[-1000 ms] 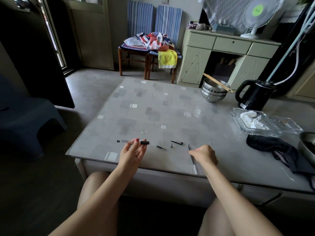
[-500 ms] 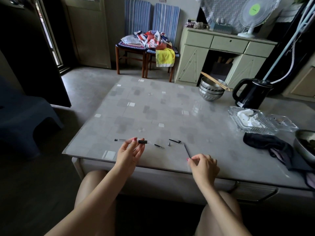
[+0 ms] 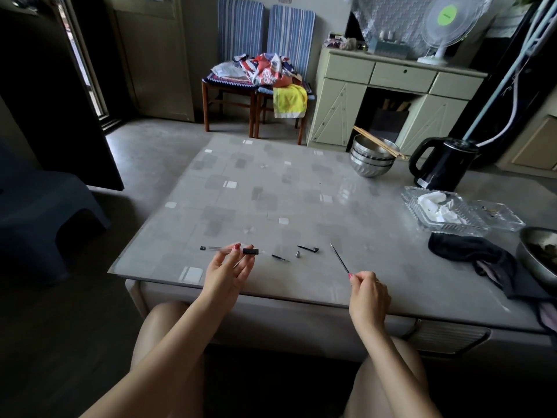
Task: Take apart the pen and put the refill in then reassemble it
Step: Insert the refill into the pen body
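Fingers [image 3: 352,276] of my right hand [image 3: 368,294] pinch the near end of the thin refill [image 3: 340,259], tip raised toward frame centre; left hand [image 3: 226,271] grips the clear pen barrel [image 3: 232,250] level, low and left of centre, above the table [image 3: 271,188]. Pen is apart: small cone tip [image 3: 298,254], clip piece [image 3: 308,248] and a short dark piece [image 3: 279,258] lie between my hands. I judge insertion is next: line the refill up with the barrel's open end and slide it in.

No readable text; print on fan's green label [image 3: 446,14] and chair fabric [image 3: 267,74] too blurred.
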